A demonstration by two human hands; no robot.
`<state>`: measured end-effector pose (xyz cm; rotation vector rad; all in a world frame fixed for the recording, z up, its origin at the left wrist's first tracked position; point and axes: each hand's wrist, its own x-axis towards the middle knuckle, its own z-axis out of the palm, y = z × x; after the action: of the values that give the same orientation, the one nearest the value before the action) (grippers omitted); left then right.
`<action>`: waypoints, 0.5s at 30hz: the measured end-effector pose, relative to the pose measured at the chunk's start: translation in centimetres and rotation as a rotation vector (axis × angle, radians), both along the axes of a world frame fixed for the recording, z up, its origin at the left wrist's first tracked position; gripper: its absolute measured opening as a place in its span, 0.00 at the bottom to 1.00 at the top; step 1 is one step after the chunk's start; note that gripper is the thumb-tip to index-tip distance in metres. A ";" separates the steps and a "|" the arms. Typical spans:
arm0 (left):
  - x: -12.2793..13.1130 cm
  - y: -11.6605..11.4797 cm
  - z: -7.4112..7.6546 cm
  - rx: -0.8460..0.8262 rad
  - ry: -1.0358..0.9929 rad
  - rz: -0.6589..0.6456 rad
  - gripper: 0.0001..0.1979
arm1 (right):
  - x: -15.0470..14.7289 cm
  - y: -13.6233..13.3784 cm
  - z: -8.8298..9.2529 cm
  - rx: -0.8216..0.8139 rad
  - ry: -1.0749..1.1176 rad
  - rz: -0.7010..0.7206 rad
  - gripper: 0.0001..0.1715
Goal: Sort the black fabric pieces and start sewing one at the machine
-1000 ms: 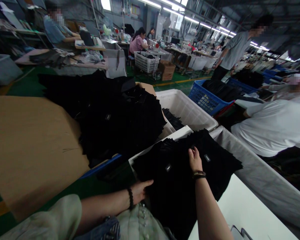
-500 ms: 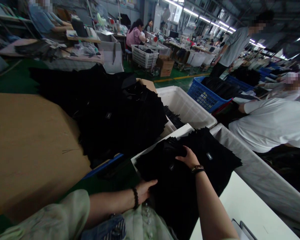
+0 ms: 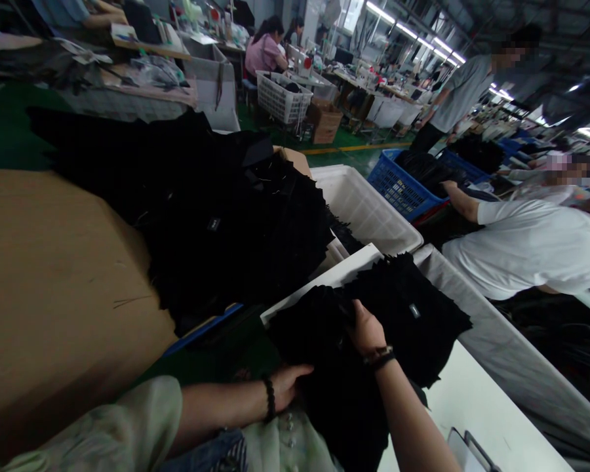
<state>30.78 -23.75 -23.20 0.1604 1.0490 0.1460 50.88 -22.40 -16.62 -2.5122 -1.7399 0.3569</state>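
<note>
A black fabric piece (image 3: 334, 387) hangs over the near edge of a white table (image 3: 491, 406). My right hand (image 3: 366, 331) is closed on its upper part, thumb on top and most fingers hidden in the cloth. My left hand (image 3: 286, 387) grips its left edge, thumb on the surface and fingers underneath. Just right of my right hand lies a stack of black fabric pieces (image 3: 442, 328) with a small pale label (image 3: 414, 311) on the top one. How many layers I hold cannot be made out.
A large heap of black fabric (image 3: 236, 229) lies to the left beside brown cardboard (image 3: 54, 275). Behind the table stand a white bin (image 3: 383, 213) and a blue basket (image 3: 398, 190). A co-worker in a white shirt (image 3: 535, 242) bends over at the right; another person stands beyond.
My right hand has closed further on the cloth and drawn it slightly toward me, separating it from the stack on the right. The co-worker's arm now reaches to the blue basket.
</note>
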 end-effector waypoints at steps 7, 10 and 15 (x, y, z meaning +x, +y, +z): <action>-0.6 -0.3 -0.4 0.045 0.025 -0.064 0.08 | -5.1 -5.8 1.2 0.297 -0.136 0.057 0.35; -1.1 -0.4 0.8 0.072 -0.041 -0.104 0.10 | -4.6 -7.3 2.6 0.382 -0.169 0.028 0.34; -1.7 1.6 5.1 0.385 -0.298 -0.193 0.13 | -2.3 -11.9 7.7 0.546 -0.226 -0.202 0.25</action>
<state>29.11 -22.15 -18.07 0.5695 0.6953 0.1892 48.56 -34.27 -8.95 -2.3410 -1.3753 -0.3793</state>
